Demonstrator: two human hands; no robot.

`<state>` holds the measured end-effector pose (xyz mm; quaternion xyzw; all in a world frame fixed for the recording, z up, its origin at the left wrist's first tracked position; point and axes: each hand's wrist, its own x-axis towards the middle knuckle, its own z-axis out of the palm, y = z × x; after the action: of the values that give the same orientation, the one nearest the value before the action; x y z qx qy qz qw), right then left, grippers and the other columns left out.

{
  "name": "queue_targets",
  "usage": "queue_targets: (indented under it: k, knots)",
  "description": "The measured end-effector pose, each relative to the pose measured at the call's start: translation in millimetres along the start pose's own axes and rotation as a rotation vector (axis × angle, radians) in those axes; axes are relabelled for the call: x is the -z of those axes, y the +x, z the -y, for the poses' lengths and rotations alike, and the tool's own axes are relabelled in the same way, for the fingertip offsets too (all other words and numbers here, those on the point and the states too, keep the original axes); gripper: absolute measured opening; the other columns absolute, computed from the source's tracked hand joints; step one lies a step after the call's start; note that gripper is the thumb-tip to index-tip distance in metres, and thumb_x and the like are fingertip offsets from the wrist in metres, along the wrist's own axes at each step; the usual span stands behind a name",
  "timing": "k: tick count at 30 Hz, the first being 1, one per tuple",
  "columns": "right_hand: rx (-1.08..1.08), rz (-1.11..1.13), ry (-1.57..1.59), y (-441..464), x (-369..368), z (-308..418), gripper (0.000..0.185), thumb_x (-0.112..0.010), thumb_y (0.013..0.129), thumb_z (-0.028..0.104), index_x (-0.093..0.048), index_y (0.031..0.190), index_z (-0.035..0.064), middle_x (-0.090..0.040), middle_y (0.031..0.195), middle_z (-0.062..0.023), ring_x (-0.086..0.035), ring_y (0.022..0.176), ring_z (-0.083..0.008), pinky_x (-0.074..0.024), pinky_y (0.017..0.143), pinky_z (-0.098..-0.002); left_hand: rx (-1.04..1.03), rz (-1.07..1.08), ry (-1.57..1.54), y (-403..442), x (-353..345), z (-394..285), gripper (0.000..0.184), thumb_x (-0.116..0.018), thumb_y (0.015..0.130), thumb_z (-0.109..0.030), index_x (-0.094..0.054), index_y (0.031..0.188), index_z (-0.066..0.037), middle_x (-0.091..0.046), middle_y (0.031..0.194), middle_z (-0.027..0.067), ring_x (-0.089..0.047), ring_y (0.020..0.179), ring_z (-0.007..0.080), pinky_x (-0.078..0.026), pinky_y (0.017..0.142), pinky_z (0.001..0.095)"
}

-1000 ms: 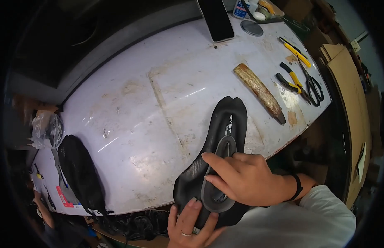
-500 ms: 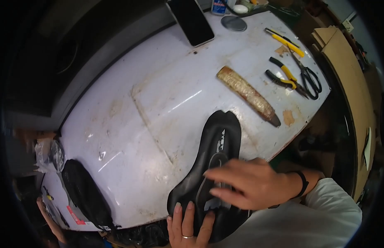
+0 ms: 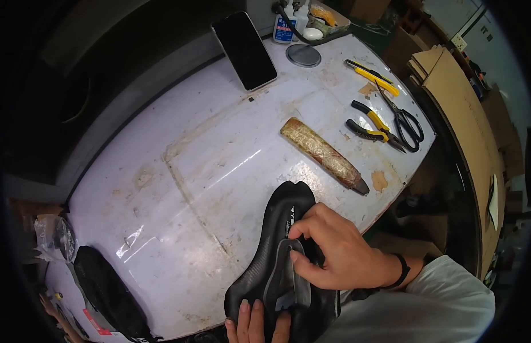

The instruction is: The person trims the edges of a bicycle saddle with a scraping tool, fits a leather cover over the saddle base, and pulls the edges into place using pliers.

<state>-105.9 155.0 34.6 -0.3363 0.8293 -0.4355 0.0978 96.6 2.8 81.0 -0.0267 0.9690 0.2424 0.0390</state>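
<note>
A black bicycle saddle (image 3: 258, 268) with white lettering lies at the near table edge, its narrow nose pointing away from me. A grey-edged long opening (image 3: 284, 274) runs down its middle. My left hand (image 3: 257, 326) holds the wide rear end, its fingers apart on the black surface and its palm out of frame. Over the front of the opening, my right hand (image 3: 334, 251) is closed in a pinch, thumb and forefinger at the rim. Whatever lies between those fingertips is too small to make out.
A wrapped tool (image 3: 322, 154) lies beyond the saddle. Farther right are pliers (image 3: 377, 126), scissors (image 3: 405, 123) and a yellow utility knife (image 3: 374, 78). A phone (image 3: 244, 51), a round grey lid (image 3: 303, 55) and a glue bottle (image 3: 284, 28) sit behind. At left lies a black pouch (image 3: 111, 294).
My right hand has moved from over the middle of the opening to its front rim, and its fingers have drawn together. The camera view has shifted, so the table items appear lower.
</note>
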Motion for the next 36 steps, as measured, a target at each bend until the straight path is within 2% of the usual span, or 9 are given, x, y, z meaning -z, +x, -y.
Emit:
queue_targets:
  k: [8, 11, 18, 22, 24, 30, 33, 34, 36]
  knots:
    - [0.005, -0.046, 0.100, -2.7, -7.1, -5.8, 0.018, -0.074, 0.086, 0.002, -0.066, 0.103, 0.0007, -0.057, 0.091, -0.0130, -0.060, 0.070, -0.0287, -0.0490, 0.061, -0.0370, -0.023, -0.033, -0.032, -2.3, -2.4, 5.2, 0.041, -0.061, 0.092, -0.001, -0.071, 0.131, -0.012, -0.054, 0.152, 0.0276, -0.051, 0.143, 0.0486, -0.041, 0.112, 0.0670]
    - [0.132, -0.033, 0.081, 2.7, 0.3, -13.5, 0.020, -0.076, 0.086, 0.003, -0.069, 0.105, 0.0004, -0.058, 0.091, -0.0116, -0.060, 0.070, -0.0262, -0.0487, 0.060, -0.0358, -0.046, -0.047, -0.033, -2.2, -2.0, 7.4, 0.042, -0.062, 0.093, -0.001, -0.070, 0.132, -0.011, -0.054, 0.152, 0.0281, -0.052, 0.142, 0.0486, -0.041, 0.111, 0.0667]
    - [0.340, 0.269, 0.057, 17.4, 33.9, -27.2, 0.028, -0.082, 0.089, 0.013, -0.076, 0.116, 0.0050, -0.059, 0.090, -0.0093, -0.062, 0.074, -0.0263, -0.0506, 0.065, -0.0368, -0.108, -0.060, -0.104, -3.5, -2.5, 17.3, 0.052, -0.063, 0.087, 0.000, -0.065, 0.138, -0.009, -0.049, 0.154, 0.0306, -0.049, 0.144, 0.0485, -0.037, 0.114, 0.0676]
    - [0.426, 0.374, -0.065, 25.9, 43.9, -31.7, 0.027, -0.083, 0.088, 0.019, -0.081, 0.114, 0.0111, -0.061, 0.078, -0.0072, -0.062, 0.065, -0.0252, -0.0508, 0.059, -0.0377, -0.156, -0.063, -0.127, -9.9, -6.5, 34.8, 0.051, -0.067, 0.088, -0.010, -0.065, 0.138, -0.009, -0.049, 0.157, 0.0265, -0.044, 0.150, 0.0446, -0.034, 0.118, 0.0648]
    - [0.220, 0.472, -0.088, 19.5, 47.2, -20.7, 0.019, -0.083, 0.086, 0.018, -0.083, 0.103, 0.0102, -0.071, 0.077, -0.0068, -0.070, 0.064, -0.0198, -0.0524, 0.055, -0.0331, -0.202, -0.051, -0.170, -10.6, 5.0, 51.5, 0.052, -0.071, 0.089, -0.013, -0.064, 0.141, -0.013, -0.043, 0.163, 0.0224, -0.034, 0.156, 0.0434, -0.029, 0.121, 0.0681]
    - [-0.098, 0.529, -0.035, 17.5, 46.7, 0.7, 0.021, -0.082, 0.078, 0.020, -0.082, 0.093, 0.0055, -0.064, 0.064, -0.0073, -0.064, 0.055, -0.0177, -0.0461, 0.053, -0.0320, -0.225, -0.138, -0.147, -19.7, 9.6, 63.2, 0.048, -0.071, 0.089, -0.011, -0.066, 0.137, -0.017, -0.047, 0.160, 0.0181, -0.035, 0.155, 0.0427, -0.029, 0.121, 0.0694]
    - [0.312, 0.302, -0.007, 8.3, 42.9, -9.9, 0.022, -0.078, 0.081, 0.018, -0.075, 0.097, 0.0036, -0.067, 0.073, -0.0081, -0.060, 0.060, -0.0193, -0.0424, 0.059, -0.0335, -0.275, -0.179, -0.103, -21.5, 9.7, 66.1, 0.044, -0.068, 0.091, -0.011, -0.067, 0.135, -0.016, -0.050, 0.156, 0.0165, -0.041, 0.152, 0.0409, -0.033, 0.120, 0.0682]
    - [0.259, 0.219, 0.058, -3.8, 47.1, -30.4, 0.020, -0.076, 0.087, 0.019, -0.069, 0.098, 0.0035, -0.071, 0.081, -0.0104, -0.066, 0.071, -0.0203, -0.0487, 0.069, -0.0330, -0.257, -0.183, -0.102, -24.7, 8.3, 69.0, 0.044, -0.068, 0.091, -0.011, -0.067, 0.135, -0.016, -0.050, 0.156, 0.0165, -0.041, 0.152, 0.0409, -0.033, 0.120, 0.0682]
    - [0.236, 0.298, 0.249, 3.8, 51.3, -19.6, 0.016, -0.071, 0.101, 0.014, -0.063, 0.104, 0.0007, -0.067, 0.105, -0.0101, -0.051, 0.064, -0.0082, -0.0400, 0.054, -0.0235, -0.332, -0.252, -0.157, -30.0, 5.3, 79.8, 0.042, -0.064, 0.093, -0.013, -0.067, 0.136, -0.016, -0.054, 0.153, 0.0159, -0.046, 0.149, 0.0393, -0.035, 0.120, 0.0665]
